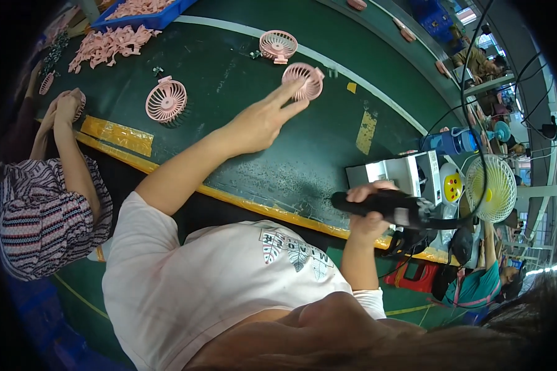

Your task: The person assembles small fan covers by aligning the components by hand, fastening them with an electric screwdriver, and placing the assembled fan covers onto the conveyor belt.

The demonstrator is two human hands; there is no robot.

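My left hand (261, 128) reaches out over the bench with its fingers stretched and apart. Its index fingertip lies over a round pink fan housing (314, 73) with a slotted grille; whether it presses on it I cannot tell. Just beyond sits another pink fan housing (278, 44) with a small dark part with wires beside it. Farther left lies a third pink housing (166, 101), a similar small part at its top. My right hand (370, 213) is wrapped round a black electric screwdriver (386, 207), held level above the bench's near edge. Its tip is hard to make out.
Loose pink parts (111, 46) are heaped by a blue bin (145, 20) at far left. A co-worker's hands (65, 108) work at the left. On the right stand a white boxy machine (408, 173), a blue jug (454, 142) and a white fan (490, 188), with a black cable hanging down.
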